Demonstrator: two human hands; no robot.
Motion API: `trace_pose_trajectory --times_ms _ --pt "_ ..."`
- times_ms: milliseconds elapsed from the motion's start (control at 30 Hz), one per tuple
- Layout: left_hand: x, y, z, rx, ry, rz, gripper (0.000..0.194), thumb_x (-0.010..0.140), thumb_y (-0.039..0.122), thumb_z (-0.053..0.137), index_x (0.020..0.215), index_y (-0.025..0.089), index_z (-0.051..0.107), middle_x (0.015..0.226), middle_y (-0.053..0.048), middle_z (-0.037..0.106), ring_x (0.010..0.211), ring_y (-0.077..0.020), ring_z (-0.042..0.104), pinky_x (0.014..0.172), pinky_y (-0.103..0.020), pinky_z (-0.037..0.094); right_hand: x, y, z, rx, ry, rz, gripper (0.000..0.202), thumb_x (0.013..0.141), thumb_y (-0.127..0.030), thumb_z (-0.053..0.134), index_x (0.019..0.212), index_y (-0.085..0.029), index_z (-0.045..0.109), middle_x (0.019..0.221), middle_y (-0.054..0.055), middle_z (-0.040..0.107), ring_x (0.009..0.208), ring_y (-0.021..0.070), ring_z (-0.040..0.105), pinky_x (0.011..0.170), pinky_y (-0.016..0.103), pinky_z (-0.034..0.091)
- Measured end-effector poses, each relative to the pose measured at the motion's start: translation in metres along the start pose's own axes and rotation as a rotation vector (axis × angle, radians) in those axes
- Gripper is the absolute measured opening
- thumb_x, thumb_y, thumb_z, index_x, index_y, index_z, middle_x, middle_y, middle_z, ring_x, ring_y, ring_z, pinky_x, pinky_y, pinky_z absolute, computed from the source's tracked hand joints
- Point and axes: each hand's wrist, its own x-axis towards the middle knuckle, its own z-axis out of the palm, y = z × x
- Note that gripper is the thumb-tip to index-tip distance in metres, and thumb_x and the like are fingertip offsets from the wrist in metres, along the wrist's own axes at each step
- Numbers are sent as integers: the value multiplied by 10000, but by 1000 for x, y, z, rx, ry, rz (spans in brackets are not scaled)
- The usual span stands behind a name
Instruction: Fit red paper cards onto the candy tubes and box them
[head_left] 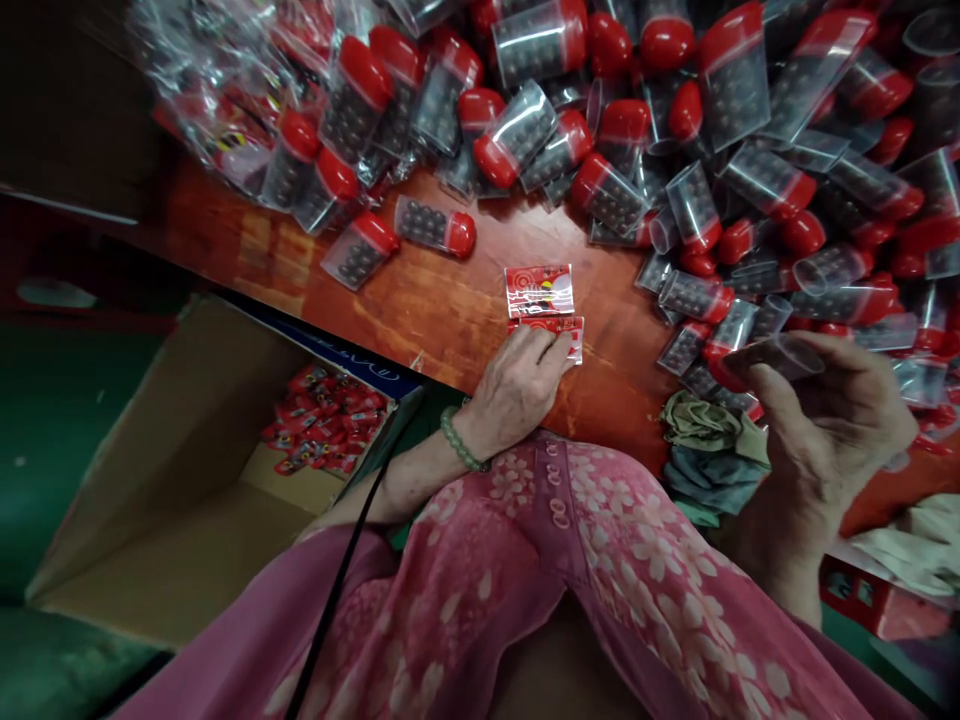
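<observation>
My left hand (521,385) rests at the front of the wooden table (292,270), its fingers closed on a red printed packet (576,345). Just beyond it lies another red packet (538,290), flat on the wood. On the right, my right hand (825,420) is raised with thumb and fingers closed round a clear tube with a red end (795,357). Behind that hand spreads a large heap of clear tubes with red caps (615,195), filled with dark balls. Two such tubes (431,225) lie apart from the heap, left of the packets.
Clear plastic wrapping (202,90) with red prints lies at the back left. Below the table's left edge stands an open cardboard box (150,500) holding many red packets (326,420). Crumpled cloths (709,450) sit at the front edge, near my right hand.
</observation>
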Motion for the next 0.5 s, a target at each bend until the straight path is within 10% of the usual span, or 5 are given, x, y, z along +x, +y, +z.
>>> trace_pose_trajectory --times_ms 167,500 --pt "1 1 -5 -53 -5 -54 232 1037 223 475 1131 117 659 982 -92 704 908 -204 635 832 -335 547 -4 -16 39 337 21 112 516 717 -229 881 1207 -296 735 974 7 755 738 114 694 551 208 462" --pt "-3 6 -7 162 41 -3 223 1011 239 541 1055 118 723 899 -104 713 814 -217 600 711 -350 466 -17 -12 97 423 -282 -18 353 910 -331 729 1251 -300 642 1117 18 674 966 180 669 923 384 572"
